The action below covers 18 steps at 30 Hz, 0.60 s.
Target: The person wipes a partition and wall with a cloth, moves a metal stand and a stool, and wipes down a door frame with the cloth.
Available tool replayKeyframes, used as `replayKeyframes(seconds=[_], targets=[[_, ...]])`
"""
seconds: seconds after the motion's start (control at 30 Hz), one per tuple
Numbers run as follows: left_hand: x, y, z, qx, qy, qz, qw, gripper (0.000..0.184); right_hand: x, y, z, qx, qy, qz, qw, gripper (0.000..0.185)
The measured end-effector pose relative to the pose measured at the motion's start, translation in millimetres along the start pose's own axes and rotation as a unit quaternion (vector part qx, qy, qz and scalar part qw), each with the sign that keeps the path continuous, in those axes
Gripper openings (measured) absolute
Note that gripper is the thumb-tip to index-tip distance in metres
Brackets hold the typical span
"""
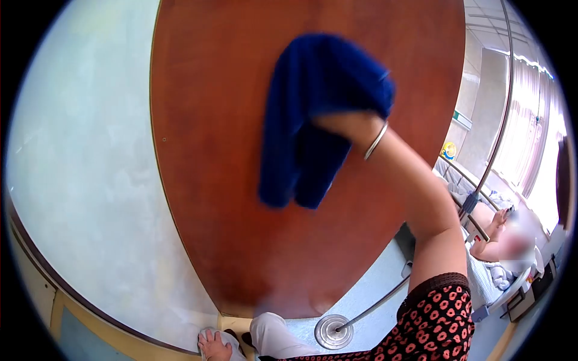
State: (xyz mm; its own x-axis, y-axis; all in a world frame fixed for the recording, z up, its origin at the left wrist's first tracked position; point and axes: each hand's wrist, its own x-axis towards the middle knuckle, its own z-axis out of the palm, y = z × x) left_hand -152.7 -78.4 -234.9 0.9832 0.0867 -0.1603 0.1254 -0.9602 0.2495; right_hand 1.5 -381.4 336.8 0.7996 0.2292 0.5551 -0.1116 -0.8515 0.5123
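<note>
A dark blue cloth (319, 78) is pressed against a reddish-brown wooden panel (223, 150), its two ends hanging down. My right hand (352, 127) is on the cloth, with the fingers hidden under it and a silver bangle round the wrist. At the bottom, my left hand (215, 347) rests on light-coloured trousers at the leg, its fingers spread and holding nothing.
A pale wall (84, 150) adjoins the panel on the left. A metal pole with a round base (334, 331) stands on the floor below. On the right, a person (492, 240) lies on a railed bed (487, 280), near a curtained window (533, 126).
</note>
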Motion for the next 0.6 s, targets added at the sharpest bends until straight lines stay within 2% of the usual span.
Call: replayKeyframes(seconds=[0.07,0.13,0.17,0.23,0.27,0.33,0.37,0.4,0.43,0.5,0.53,0.6], targets=[[-4,0,0,0.001,-0.001,0.001,1.000,0.063,-11,-16,57,0.114,0.209,-0.125,0.963,0.047],[-6,1,-4,-0.006,0.005,0.015,1.000,0.063,-19,-24,76,0.217,0.406,-0.237,0.855,0.043],[-6,0,-1,-0.002,0.005,0.017,1.000,0.063,-18,-19,79,0.217,0.406,-0.233,0.857,0.043],[-4,-5,3,0.002,0.010,0.018,1.000,0.061,-21,-8,53,0.106,0.327,-0.192,0.919,0.046],[-3,-7,2,0.008,0.009,0.021,1.000,0.061,-16,1,49,0.107,0.325,-0.187,0.921,0.046],[-3,-6,-4,-0.002,0.010,0.027,1.000,0.060,14,34,43,0.113,0.414,-0.140,0.892,0.048],[-2,-5,-5,-0.001,0.008,0.029,1.000,0.060,64,70,53,-0.016,0.213,-0.088,0.973,0.045],[-1,-4,-5,0.001,0.008,0.022,1.000,0.060,100,102,65,-0.144,-0.002,-0.031,0.989,0.042],[1,-2,-6,0.003,0.007,0.014,1.000,0.060,101,119,34,-0.125,0.026,0.011,0.992,0.041],[2,2,-10,-0.001,0.000,0.010,1.000,0.061,91,151,-2,-0.059,0.282,0.047,0.956,0.040],[3,3,-11,-0.005,-0.006,0.004,1.000,0.061,93,170,-9,-0.056,0.350,0.052,0.934,0.039],[6,2,-6,0.003,-0.002,-0.001,1.000,0.061,90,213,-18,-0.056,0.405,0.073,0.910,0.037]])
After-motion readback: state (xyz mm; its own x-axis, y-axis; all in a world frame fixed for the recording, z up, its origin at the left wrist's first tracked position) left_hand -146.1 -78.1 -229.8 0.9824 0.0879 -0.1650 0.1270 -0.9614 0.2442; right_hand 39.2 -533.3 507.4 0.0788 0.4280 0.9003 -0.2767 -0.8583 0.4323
